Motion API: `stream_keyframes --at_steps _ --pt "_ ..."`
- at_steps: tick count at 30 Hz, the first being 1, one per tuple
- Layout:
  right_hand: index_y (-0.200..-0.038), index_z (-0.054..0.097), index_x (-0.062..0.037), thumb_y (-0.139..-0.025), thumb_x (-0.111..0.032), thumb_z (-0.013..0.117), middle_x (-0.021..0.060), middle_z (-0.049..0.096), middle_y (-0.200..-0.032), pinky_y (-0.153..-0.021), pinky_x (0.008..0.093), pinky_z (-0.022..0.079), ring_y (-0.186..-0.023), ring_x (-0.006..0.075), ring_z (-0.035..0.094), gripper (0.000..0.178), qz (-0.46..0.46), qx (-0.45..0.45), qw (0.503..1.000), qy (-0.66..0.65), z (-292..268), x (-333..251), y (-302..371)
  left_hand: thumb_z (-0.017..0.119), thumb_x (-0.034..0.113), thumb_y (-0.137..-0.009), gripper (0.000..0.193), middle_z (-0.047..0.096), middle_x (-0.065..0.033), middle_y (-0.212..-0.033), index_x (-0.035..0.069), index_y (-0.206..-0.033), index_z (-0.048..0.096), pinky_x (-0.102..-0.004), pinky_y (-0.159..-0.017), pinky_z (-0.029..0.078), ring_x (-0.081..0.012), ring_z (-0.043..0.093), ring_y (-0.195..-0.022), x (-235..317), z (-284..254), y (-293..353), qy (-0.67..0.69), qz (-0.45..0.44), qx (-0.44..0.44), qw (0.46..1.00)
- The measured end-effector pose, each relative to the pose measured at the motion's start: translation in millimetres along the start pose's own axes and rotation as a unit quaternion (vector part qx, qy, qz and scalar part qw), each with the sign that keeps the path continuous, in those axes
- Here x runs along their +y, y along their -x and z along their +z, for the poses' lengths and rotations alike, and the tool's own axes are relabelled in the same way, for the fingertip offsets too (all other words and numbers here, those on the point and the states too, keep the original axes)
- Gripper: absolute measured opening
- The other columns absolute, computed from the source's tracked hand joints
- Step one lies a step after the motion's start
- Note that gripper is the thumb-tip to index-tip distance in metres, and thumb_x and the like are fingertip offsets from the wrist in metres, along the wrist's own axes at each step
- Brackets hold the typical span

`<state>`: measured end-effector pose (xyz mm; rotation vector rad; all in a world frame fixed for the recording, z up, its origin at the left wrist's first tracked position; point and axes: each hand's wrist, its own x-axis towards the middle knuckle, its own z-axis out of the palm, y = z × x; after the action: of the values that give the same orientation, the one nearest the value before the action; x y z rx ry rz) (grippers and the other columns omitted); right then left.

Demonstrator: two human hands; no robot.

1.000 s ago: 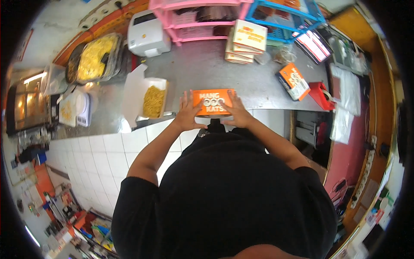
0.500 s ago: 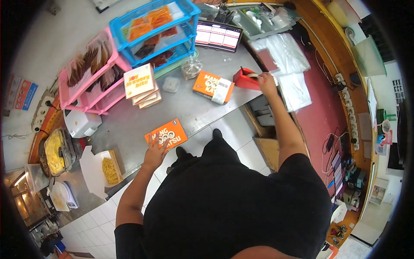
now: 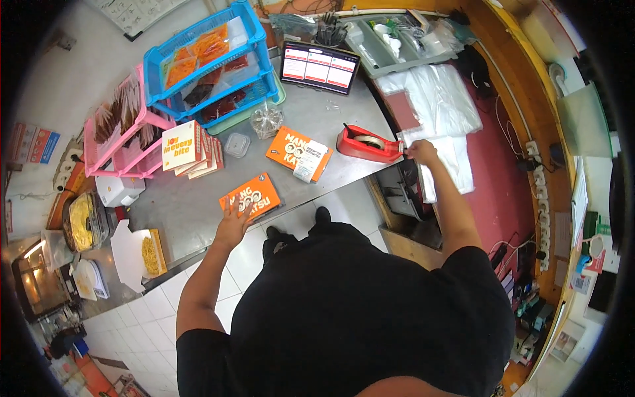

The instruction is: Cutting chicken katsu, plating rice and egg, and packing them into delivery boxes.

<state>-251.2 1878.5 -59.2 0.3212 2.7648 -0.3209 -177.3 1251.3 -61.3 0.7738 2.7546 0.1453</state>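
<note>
My left hand (image 3: 233,225) rests on the near left corner of a closed orange cardboard food box (image 3: 259,196), its fingers spread over the lid. To the right, my right hand (image 3: 424,153) is at the cutting end of a red tape dispenser (image 3: 360,151), fingers pinched on the end of the tape. The roll of clear tape (image 3: 370,141) sits inside the dispenser, near the counter's front edge. A second orange food box (image 3: 286,147) with a white paper slip (image 3: 311,161) on it lies between the dispenser and the first box.
Stacked cartons (image 3: 187,149), a small clear tub (image 3: 237,144) and a bag of small items (image 3: 267,121) stand behind. Blue tiered trays (image 3: 155,73), a pink rack (image 3: 99,155) and a tablet (image 3: 319,68) line the back. An open noodle box (image 3: 129,255) sits left; plastic bags (image 3: 453,99) lie right.
My right hand has moved from over the tape roll to the dispenser's right end, and the dispenser has turned. The left hand stays on the orange box. The whole view has shifted slightly.
</note>
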Motion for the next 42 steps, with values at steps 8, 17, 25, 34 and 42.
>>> stream_keyframes --at_steps 8,17,25,34,42 --pt "-0.091 0.064 -0.0039 -0.089 -0.019 0.058 0.0055 0.067 -0.087 -0.067 0.0239 0.047 -0.076 0.0084 0.058 0.016 -0.091 0.065 0.783 -0.612 -1 -184 56 0.047 0.036 -0.091 0.056 0.021 -0.0281 -0.144 0.022 -0.142 0.029 -0.0501 -0.108 0.021 -0.0508 0.018 -0.131 32 1 -21 0.123 -0.125 0.026 0.984" --pt "-0.088 0.042 -0.0076 -0.08 -0.017 0.071 0.0113 0.064 -0.075 -0.045 0.0232 0.046 -0.056 0.0167 0.062 0.031 0.058 -0.218 0.689 -0.689 131 -380 116 0.046 0.039 -0.092 0.068 0.031 -0.0377 -0.133 0.014 -0.145 0.013 -0.0533 -0.105 0.026 -0.0585 0.031 -0.12 60 5 -36 0.142 -0.18 0.104 0.968" --pt "-0.083 0.047 -0.0065 -0.075 -0.032 0.077 0.0011 0.053 -0.063 -0.044 0.0226 0.038 -0.05 0.0077 0.047 0.04 -0.086 -0.118 0.877 -0.458 178 -297 118 0.046 0.027 -0.093 0.059 0.033 -0.0311 -0.136 0.016 -0.144 0.02 -0.0544 -0.105 0.024 -0.0498 0.026 -0.128 46 -24 -43 0.191 -0.074 0.055 0.977" --pt "-0.091 0.063 -0.0035 -0.08 -0.027 0.068 0.0087 0.064 -0.076 -0.065 0.0301 0.048 -0.069 0.017 0.06 0.026 0.051 0.149 0.894 -0.419 62 -103 110 0.058 0.012 -0.083 0.052 0.027 -0.0314 -0.14 0.012 -0.133 0.044 -0.0459 -0.108 0.024 -0.0457 0.028 -0.13 11 14 -33 0.049 -0.034 0.128 0.99" --pt "-0.103 0.06 -0.0005 -0.085 -0.018 0.06 0.0114 0.065 -0.091 -0.072 0.0317 0.048 -0.082 0.0186 0.062 0.024 0.099 0.356 0.843 -0.391 -1 28 57 0.058 0.02 -0.088 0.059 0.027 -0.0247 -0.143 -0.006 -0.135 0.033 -0.0433 -0.11 0.018 -0.0364 0.025 -0.134 39 19 -30 0.292 -0.266 0.322 0.86"
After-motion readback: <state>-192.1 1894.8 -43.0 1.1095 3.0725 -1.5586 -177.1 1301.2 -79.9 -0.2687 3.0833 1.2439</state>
